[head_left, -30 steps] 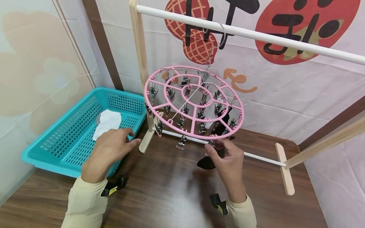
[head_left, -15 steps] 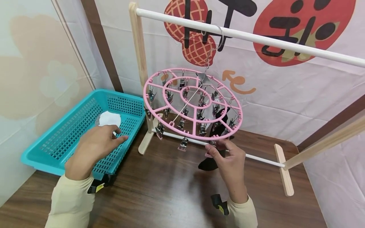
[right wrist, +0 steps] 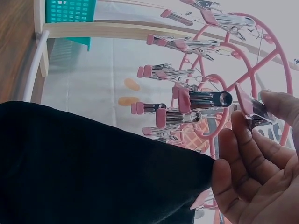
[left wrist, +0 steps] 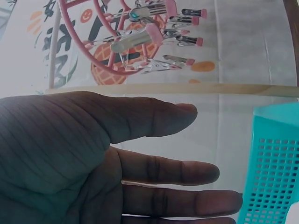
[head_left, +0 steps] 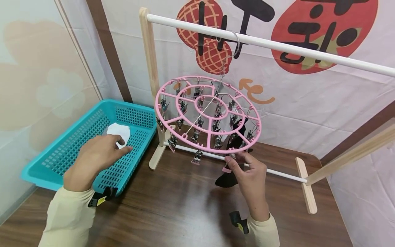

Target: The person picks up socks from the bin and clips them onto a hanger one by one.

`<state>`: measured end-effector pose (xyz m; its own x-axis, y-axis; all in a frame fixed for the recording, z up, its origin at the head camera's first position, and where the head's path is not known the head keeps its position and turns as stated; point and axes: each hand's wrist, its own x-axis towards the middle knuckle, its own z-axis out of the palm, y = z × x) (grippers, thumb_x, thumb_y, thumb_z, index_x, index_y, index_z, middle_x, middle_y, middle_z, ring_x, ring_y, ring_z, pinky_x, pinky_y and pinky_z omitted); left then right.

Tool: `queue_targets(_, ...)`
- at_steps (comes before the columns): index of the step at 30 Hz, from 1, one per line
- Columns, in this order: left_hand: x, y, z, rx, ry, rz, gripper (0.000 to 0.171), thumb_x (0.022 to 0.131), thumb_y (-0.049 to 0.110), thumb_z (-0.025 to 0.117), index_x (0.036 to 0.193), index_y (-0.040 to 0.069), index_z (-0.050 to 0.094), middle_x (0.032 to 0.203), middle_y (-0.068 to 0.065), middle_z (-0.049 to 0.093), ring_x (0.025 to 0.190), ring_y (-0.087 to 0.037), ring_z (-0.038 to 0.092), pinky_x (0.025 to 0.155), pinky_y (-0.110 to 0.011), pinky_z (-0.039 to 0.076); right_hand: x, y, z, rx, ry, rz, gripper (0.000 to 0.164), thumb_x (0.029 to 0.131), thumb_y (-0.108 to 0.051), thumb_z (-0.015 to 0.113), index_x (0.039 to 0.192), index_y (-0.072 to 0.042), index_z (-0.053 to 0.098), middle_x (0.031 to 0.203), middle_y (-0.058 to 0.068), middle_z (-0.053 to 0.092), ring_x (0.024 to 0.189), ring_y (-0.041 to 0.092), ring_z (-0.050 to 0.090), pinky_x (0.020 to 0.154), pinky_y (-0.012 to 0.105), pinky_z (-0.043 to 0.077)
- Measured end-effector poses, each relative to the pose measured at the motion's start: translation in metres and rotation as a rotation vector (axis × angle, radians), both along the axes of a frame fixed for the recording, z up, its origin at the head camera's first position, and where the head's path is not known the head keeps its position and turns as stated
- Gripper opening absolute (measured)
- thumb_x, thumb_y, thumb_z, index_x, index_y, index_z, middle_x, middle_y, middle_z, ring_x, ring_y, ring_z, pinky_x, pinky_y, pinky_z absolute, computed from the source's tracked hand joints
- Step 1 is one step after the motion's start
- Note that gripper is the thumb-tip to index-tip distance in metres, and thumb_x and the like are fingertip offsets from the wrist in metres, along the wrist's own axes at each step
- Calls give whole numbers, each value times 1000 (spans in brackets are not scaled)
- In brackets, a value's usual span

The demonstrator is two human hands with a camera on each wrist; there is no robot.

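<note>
A round pink clip hanger (head_left: 209,138) hangs from the rack with many metal clips. My right hand (head_left: 251,178) is at its front edge, thumb and fingers pinching a pink-tipped metal clip (right wrist: 250,105). Behind that hand hangs black cloth (head_left: 226,180) with a rounded lower end; it fills the lower left of the right wrist view. My left hand (head_left: 95,157) is over the teal basket (head_left: 139,137), close to a white cloth (head_left: 118,132). In the left wrist view its thumb and fingers extend apart, holding nothing.
A white bar (head_left: 277,46) on wooden posts (head_left: 149,51) carries the hanger's hook. The rack's right foot (head_left: 306,185) rests on the brown wooden table (head_left: 172,206). Printed fabric walls (head_left: 308,113) close in the back and sides.
My left hand has moved left, from the basket's near right edge to over the basket beside the white cloth. The right hand stays at the clip; the hanger has shifted only slightly.
</note>
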<state>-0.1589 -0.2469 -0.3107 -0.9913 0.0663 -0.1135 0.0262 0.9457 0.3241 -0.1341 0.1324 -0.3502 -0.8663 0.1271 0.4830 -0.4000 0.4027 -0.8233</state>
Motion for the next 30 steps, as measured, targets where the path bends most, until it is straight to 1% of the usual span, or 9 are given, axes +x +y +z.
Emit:
queue_targets(3, -3, -4, 3, -7, 11, 1, 53, 90, 40, 63, 115, -7, 63, 94, -19, 69, 64, -23, 58, 47, -35, 45, 0, 1, 0, 14, -1, -13, 16, 82, -18, 78, 95, -11, 75, 81, -1, 70, 77, 11, 63, 66, 19, 47)
queue_targets(8, -7, -10, 6, -24, 14, 2, 52, 91, 40, 62, 113, -7, 64, 83, -13, 69, 68, -26, 58, 49, -37, 45, 0, 2, 1, 25, -1, -14, 15, 84, -19, 77, 97, -13, 75, 80, -1, 70, 76, 12, 61, 64, 20, 45)
queue_targets(10, -8, -12, 7, -25, 11, 5, 53, 90, 40, 62, 112, -8, 64, 83, -13, 68, 69, -27, 57, 49, -37, 45, 0, 2, 1, 28, -3, -15, 15, 84, -19, 77, 97, -13, 75, 80, -1, 69, 76, 12, 61, 62, 20, 45)
queue_targets(14, -11, -16, 7, -22, 28, 15, 51, 90, 39, 62, 109, -8, 65, 84, -15, 68, 71, -29, 56, 50, -38, 46, 0, 3, 1, 42, -12, -14, 15, 85, -21, 76, 98, -13, 75, 81, -2, 69, 75, 12, 61, 60, 21, 44)
queue_targets(16, -12, -19, 8, -16, 46, 26, 49, 91, 39, 62, 107, -7, 66, 86, -17, 67, 74, -31, 56, 50, -38, 46, -1, 4, 2, 45, -20, -9, 16, 85, -23, 76, 97, -14, 75, 81, -2, 69, 75, 12, 61, 61, 21, 44)
queue_targets(22, -18, -25, 11, 7, 80, 65, 49, 92, 42, 59, 104, -6, 67, 104, -28, 63, 80, -34, 57, 52, -40, 46, -2, 6, 3, 74, -53, -16, 20, 86, -30, 74, 98, -13, 74, 80, -3, 70, 74, 11, 62, 60, 23, 46)
queue_targets(30, -23, -34, 12, 43, 37, 71, 55, 94, 44, 55, 110, -8, 65, 114, -32, 58, 91, -39, 55, 59, -43, 48, -3, 9, 4, 70, -77, -12, 22, 87, -30, 73, 100, -12, 74, 82, -1, 71, 73, 11, 64, 61, 22, 48)
